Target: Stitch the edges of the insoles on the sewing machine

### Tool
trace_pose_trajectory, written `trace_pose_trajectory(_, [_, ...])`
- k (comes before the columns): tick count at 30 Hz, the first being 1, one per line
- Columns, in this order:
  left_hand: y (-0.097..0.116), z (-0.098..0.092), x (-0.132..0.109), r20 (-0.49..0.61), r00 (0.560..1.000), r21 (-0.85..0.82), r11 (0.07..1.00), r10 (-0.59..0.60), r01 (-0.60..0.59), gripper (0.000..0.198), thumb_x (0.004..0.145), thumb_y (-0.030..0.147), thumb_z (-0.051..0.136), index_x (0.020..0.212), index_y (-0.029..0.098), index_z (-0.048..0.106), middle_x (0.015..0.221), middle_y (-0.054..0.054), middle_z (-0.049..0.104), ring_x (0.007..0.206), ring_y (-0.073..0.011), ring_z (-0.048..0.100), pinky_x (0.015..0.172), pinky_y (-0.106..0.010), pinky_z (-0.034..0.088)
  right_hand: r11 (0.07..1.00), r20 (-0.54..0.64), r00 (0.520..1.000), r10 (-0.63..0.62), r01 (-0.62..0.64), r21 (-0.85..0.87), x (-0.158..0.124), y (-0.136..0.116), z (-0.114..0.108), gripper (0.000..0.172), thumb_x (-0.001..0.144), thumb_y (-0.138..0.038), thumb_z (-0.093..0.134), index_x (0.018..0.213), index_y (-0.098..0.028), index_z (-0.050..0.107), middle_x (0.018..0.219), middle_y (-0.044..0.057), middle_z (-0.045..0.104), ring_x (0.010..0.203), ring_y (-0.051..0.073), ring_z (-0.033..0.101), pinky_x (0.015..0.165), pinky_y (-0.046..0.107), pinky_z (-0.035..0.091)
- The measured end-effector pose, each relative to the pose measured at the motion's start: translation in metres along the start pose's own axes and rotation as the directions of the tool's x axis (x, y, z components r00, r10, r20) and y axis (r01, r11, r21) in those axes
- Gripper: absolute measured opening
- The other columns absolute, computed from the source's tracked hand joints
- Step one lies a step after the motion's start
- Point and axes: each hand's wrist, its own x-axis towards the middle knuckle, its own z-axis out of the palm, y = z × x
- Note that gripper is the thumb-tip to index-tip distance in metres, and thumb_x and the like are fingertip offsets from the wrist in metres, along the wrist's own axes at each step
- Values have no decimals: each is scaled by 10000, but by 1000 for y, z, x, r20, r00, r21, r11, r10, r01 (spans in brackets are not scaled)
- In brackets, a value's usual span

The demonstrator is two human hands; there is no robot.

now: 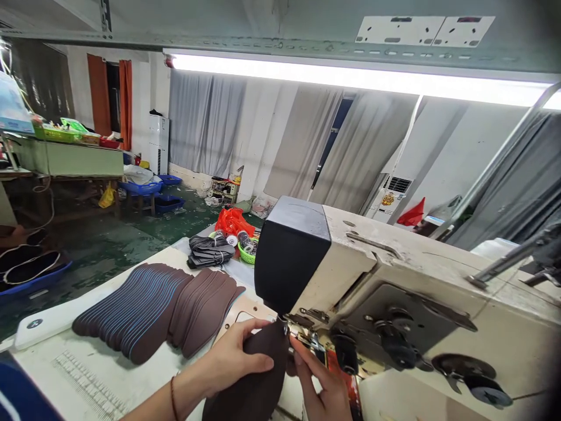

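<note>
A dark brown flat piece of material (pixel 252 386) lies under the needle area of a sewing machine (pixel 291 251). My left hand (pixel 236 356) grips this piece from the left, thumb on top and fingers reaching toward the needle. On the other side, my right hand (pixel 322 383) has its fingertips at the piece's right edge, close beside the presser foot; its lower fingers are partly hidden. A fanned stack of brown insole-shaped pieces with blue edges (pixel 131 310) rests on the table, and a second stack of brown pieces (pixel 201 307) lies against it.
Behind the stacks are bundled dark strips (pixel 210 251), a green basket (pixel 248 255) with thread spools and a red plastic bag (pixel 234 221). A ruler scale marks the white table (pixel 175 386). Blue tubs (pixel 33 280) stand on the floor at left. A lamp tube (pixel 307 70) hangs overhead.
</note>
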Motion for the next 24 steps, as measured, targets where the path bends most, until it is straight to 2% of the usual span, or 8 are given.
trace_pose_trajectory(3, [-1, -3, -7, -9, 999, -20, 999, -35, 35, 624, 594, 161, 728, 1196, 195, 571, 983, -49, 723, 854, -205, 664, 716, -263, 519, 995, -33, 995, -89, 87, -50, 2, 3, 0, 282, 863, -431, 549, 1070, -346, 721, 1004, 17, 753, 926, 209, 714, 809, 278, 567])
trace_pose_trajectory(5, [-1, -3, -9, 7, 999, -25, 999, -43, 43, 628, 594, 154, 718, 1200, 202, 561, 971, -31, 721, 831, -181, 656, 703, -243, 510, 990, -58, 990, -126, 122, -66, 2, 3, 0, 276, 871, -420, 540, 1064, -345, 723, 991, 10, 756, 949, 214, 707, 863, 300, 554])
trace_pose_trajectory(9, [0, -4, -9, 8, 998, -28, 997, -66, 66, 650, 580, 158, 714, 1208, 211, 556, 961, -14, 717, 801, -167, 649, 673, -234, 505, 989, -51, 989, -140, 137, -54, 2, 3, -1, 274, 879, -426, 535, 1054, -341, 728, 904, 5, 770, 908, 202, 717, 750, 242, 582])
trace_pose_trajectory(14, [4, -3, -5, 37, 999, -45, 998, -39, 41, 698, 555, 125, 708, 1226, 199, 531, 960, -18, 714, 818, -182, 654, 688, -249, 509, 993, -13, 994, -110, 110, 41, 0, 8, 0, 286, 874, -401, 566, 1094, -304, 721, 875, 28, 767, 668, 134, 705, 679, 172, 569])
trace_pose_trajectory(17, [5, -3, 0, 31, 999, -46, 999, -17, 19, 674, 562, 128, 713, 1208, 210, 540, 974, -10, 701, 810, -181, 649, 681, -255, 512, 994, -8, 997, -71, 71, 78, -1, 9, 1, 291, 871, -415, 566, 1097, -312, 718, 820, 17, 759, 622, 123, 685, 608, 147, 557])
trace_pose_trajectory(22, [0, -5, 11, -38, 999, 10, 999, 32, -31, 650, 582, 159, 748, 1201, 213, 557, 1070, -36, 687, 938, -221, 640, 769, -279, 515, 995, -7, 996, -91, 92, 50, 0, 4, 0, 276, 874, -413, 567, 1113, -365, 697, 747, -24, 743, 702, 122, 694, 752, 168, 537])
trace_pose_trajectory(24, [-2, -4, 14, -66, 996, 16, 998, 66, -66, 664, 589, 183, 769, 1216, 204, 553, 1121, -60, 676, 973, -238, 636, 804, -297, 515, 994, -17, 996, -92, 93, 54, 0, 3, 0, 267, 873, -401, 570, 1103, -363, 701, 755, -27, 746, 678, 114, 689, 757, 168, 533])
